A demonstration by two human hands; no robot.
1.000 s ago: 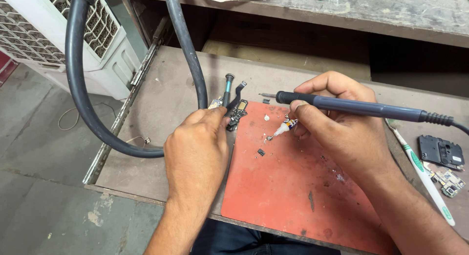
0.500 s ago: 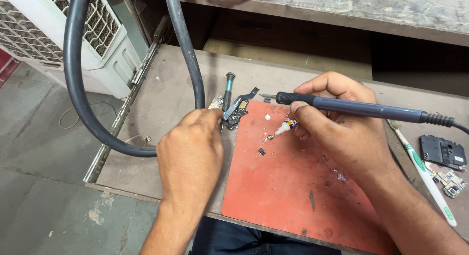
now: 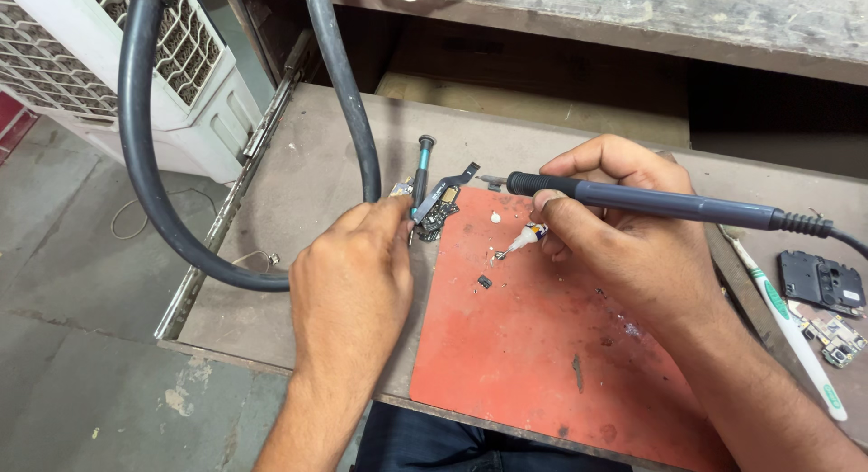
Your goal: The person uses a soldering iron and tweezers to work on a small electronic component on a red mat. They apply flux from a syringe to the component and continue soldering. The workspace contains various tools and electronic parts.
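the left hand pinches the small circuit board with its flex strip at the red mat's top-left edge on the worktop; since a second ago the board has been tilted flatter. the right hand, closed round the soldering iron, has held steady, tip just beside the board.

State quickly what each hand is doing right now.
Left hand: fingers pinch a small circuit board.
Right hand: closed on a dark soldering iron and a small white tube.
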